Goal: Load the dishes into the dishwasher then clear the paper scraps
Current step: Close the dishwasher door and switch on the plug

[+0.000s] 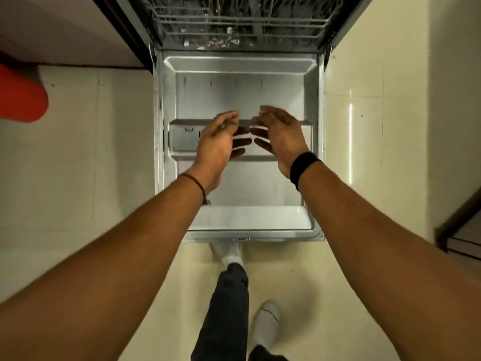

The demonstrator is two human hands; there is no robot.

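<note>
Hands, left (217, 142) and right (279, 138), empty, fingers spread and nearly meeting above the middle of the lowered dishwasher door (239, 100), probably poised to reach for the rack (234, 24) beyond the door's far edge, paper scraps (217, 43) beneath it.

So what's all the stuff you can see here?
dishwasher door: one, silver-grey, folded down flat in the middle
dish rack: one, grey wire, at the top inside the dishwasher
white bits: several, white, under the rack's front edge, too small to identify
floor: pale cream, both sides of the door
red object: one, red-orange, far left edge, cut off
left hand: one, open, above the door, thin dark wristband
right hand: one, open, beside the left, black wristband
feet: two, white socks, below the door
</note>
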